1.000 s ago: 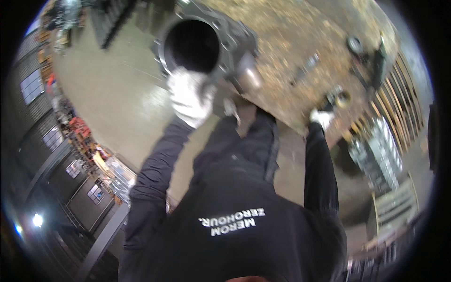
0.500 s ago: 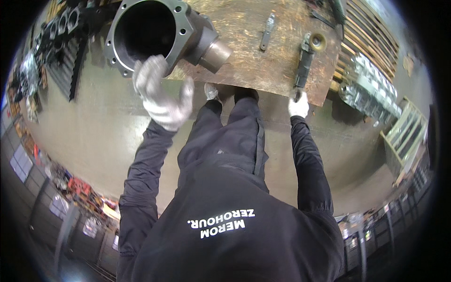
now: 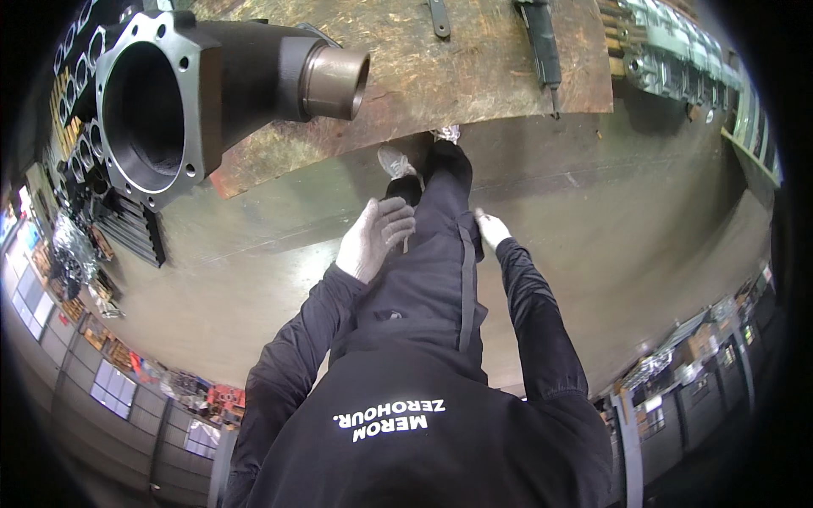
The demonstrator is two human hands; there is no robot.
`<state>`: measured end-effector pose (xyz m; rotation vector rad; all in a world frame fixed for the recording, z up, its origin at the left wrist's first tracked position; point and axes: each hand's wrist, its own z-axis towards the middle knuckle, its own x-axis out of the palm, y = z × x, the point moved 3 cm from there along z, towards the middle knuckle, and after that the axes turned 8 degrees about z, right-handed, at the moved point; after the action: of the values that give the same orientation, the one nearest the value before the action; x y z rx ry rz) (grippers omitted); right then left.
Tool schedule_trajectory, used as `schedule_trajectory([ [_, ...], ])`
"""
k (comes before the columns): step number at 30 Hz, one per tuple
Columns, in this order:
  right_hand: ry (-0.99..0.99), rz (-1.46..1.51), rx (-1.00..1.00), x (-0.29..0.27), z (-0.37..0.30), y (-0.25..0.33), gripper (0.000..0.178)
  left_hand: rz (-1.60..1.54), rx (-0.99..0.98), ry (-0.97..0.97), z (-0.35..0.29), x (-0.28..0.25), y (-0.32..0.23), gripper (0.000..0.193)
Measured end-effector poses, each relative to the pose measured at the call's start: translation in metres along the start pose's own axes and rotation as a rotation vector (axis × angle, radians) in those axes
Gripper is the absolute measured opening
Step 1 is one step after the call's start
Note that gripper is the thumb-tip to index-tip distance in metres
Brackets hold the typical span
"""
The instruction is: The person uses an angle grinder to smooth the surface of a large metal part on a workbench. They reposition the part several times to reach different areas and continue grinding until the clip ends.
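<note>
My left hand (image 3: 375, 237), in a white glove, is raised in front of my legs. Its fingers are stretched out, slightly bent, and nothing is in them. Beside my right thigh is my right hand (image 3: 491, 229), also gloved in white; its fingers are mostly hidden, so their grip is unclear. Both hands are apart from the worn wooden tabletop (image 3: 474, 80). On its left part sits a big dark metal casting (image 3: 246, 76) with a bolt-holed round flange and a short pipe end. A long black angle grinder (image 3: 540, 42) lies at the right, its head cut off by the frame.
A flat metal strip with a hole (image 3: 439, 19) lies on the tabletop between casting and grinder. Plastic-wrapped parts (image 3: 682, 55) stand beyond the right edge. Dark metal parts (image 3: 80, 127) and crumpled clear plastic (image 3: 74, 247) are at the left.
My right hand has let go of the grinder and drawn back to my thigh. My left hand has come away from the casting's flange toward my legs. The view has shifted back from the table.
</note>
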<state>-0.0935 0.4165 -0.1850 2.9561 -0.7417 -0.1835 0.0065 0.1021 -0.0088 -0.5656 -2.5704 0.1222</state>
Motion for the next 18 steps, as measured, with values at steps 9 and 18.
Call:
schedule_trajectory([
  [9, 0.294, 0.315, 0.017, 0.035, -0.028, -0.035, 0.049, 0.687, 0.161, -0.124, 0.034, -0.02, 0.019, 0.038],
  [18, -0.333, -0.057, -0.043, 0.072, 0.008, -0.03, 0.041, 1.133, 0.191, -0.292, 0.012, -0.064, 0.017, 0.04],
])
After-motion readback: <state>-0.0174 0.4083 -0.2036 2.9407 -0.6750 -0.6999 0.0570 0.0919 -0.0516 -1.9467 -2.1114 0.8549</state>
